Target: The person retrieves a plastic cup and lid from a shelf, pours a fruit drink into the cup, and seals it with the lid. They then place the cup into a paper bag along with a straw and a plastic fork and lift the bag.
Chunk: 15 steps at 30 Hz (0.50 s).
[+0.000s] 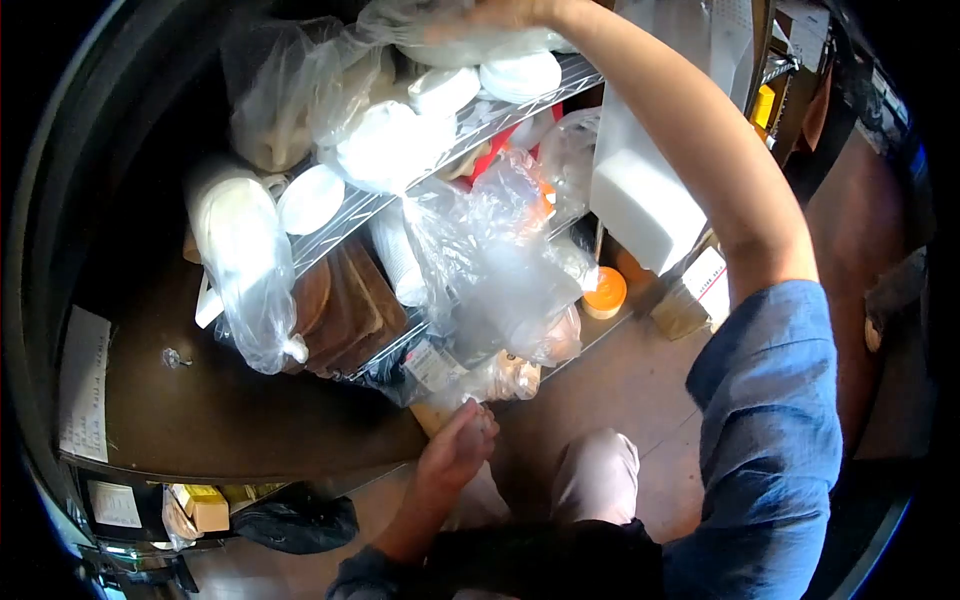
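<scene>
My left hand (458, 445) is low in the middle, fingers curled closed round the lower end of a clear plastic bag (500, 270). The bag spreads upward in front of the wire shelf (345, 222), and its contents are blurred. My right arm stretches up across the view to the upper shelf. There my right hand (505, 14) is at a crinkled clear bag (400, 20); the top edge and blur hide its fingers. White round lids or bowls (520, 75) in plastic sit just below it.
A tied bag of white round containers (240, 260) hangs over the shelf's left end. Brown trays (350, 305) stand on the lower level. An orange-lidded jar (604, 293), a white box (645, 205) and a small carton (695, 290) are to the right. A dark counter (230, 410) curves along the left.
</scene>
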### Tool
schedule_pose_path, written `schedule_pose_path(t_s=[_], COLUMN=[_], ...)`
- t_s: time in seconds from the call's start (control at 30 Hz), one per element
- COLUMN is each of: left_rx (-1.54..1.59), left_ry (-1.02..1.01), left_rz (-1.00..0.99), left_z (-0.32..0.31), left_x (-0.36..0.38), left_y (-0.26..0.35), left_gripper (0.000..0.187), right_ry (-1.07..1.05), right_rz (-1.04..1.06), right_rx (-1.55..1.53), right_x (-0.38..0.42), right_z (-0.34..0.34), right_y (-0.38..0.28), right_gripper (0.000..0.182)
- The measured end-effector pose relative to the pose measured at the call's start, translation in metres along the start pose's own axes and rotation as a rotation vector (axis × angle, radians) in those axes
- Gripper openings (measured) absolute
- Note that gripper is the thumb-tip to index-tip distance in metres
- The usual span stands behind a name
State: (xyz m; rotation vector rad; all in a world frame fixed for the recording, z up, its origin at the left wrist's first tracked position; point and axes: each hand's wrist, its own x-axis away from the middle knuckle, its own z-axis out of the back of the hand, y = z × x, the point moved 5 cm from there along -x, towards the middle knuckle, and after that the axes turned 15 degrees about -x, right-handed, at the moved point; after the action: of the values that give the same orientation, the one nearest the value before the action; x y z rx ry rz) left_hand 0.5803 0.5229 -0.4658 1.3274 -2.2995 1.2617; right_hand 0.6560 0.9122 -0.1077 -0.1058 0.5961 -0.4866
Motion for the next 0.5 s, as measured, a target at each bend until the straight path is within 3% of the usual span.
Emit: schedule_pose_path(t_s=[0.03, 0.07, 0.1, 0.13, 0.17, 0.23, 0.3, 0.43, 0.5], left_rx=[0.01, -0.187, -0.384, -0.376, -0.261, -0.146, -0.969, -0.902, -1.047], left_ry=[0.007, 0.041, 0.071, 0.08, 0.068, 0.071, 0.011, 0.154, 0.078], left_rz=[-0.003, -0.136, -0.267, -0.266, -0.22, -0.177, -0.448, -0.436, -0.505], left_z=[0.005, 0.011, 0.014, 0.017, 0.017, 0.021, 0.008, 0.005, 0.011], left_x=[-0.001, -0.003, -0.005, -0.007, -0.01, -0.01, -0.011, -0.003, 0.0], left_y=[0.003, 0.012, 0.02, 0.022, 0.023, 0.024, 0.033, 0.033, 0.041], left_gripper=[0.012, 0.012, 0.012, 0.012, 0.012, 0.013, 0.013, 0.013, 0.013], right_ry=[-0.222, -0.233, -0.124, -0.016, -0.122, -0.085, -0.002, -0.025, 0.262], right_rz=[-0.242, -0.247, -0.205, -0.167, -0.192, -0.145, -0.055, -0.156, -0.182], right_rx=[0.158, 0.15, 0.206, 0.258, 0.287, 0.302, 0.317, 0.214, 0.259], right_x=[0.019, 0.021, 0.02, 0.02, 0.014, 0.011, 0.006, -0.027, -0.041], right_z=[-0.012, -0.023, -0.03, -0.034, -0.037, -0.05, -0.06, -0.063, -0.055], right_y=[-0.006, -0.002, 0.002, 0.004, 0.006, 0.005, 0.008, 0.018, 0.028], right_gripper=[0.091, 0.091, 0.102, 0.113, 0.101, 0.09, 0.067, 0.063, 0.062])
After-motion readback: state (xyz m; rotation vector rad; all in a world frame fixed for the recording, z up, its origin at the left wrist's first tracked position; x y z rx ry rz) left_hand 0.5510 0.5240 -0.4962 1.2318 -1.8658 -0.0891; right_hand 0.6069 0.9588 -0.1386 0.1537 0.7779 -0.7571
